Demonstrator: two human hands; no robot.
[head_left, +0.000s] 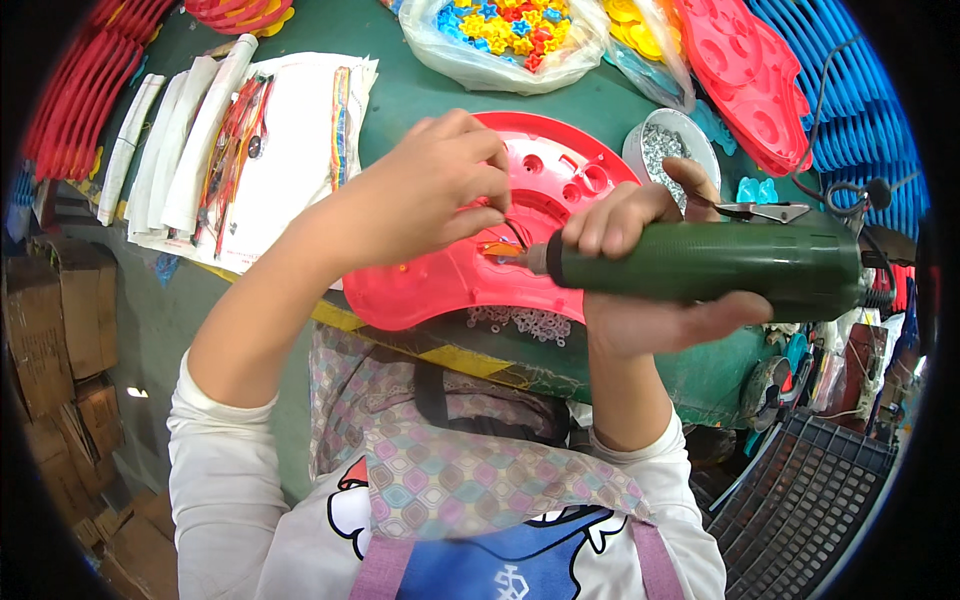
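Observation:
A pink-red curved plastic shell (450, 290) with round recesses lies at the table's near edge. My right hand (625, 220) is wrapped round a thick green electric screwdriver (710, 262), held nearly level above the shell's right side. Its tip points left, at a small orange piece (497, 249) on the shell. Over the shell's middle, my left hand (440, 185) is closed, thumb and fingers bent toward each other; what they pinch, if anything, is too small to name. A short dark wire (517, 232) shows between that hand and the screwdriver's tip.
A white bowl of small metal screws (672, 145) stands right of the shell. Small pale rings (520, 322) lie along its near edge. Coloured wires (235, 150) rest on white sheets at left. Behind are a bag of star pieces (510, 65) and stacked red parts (740, 75).

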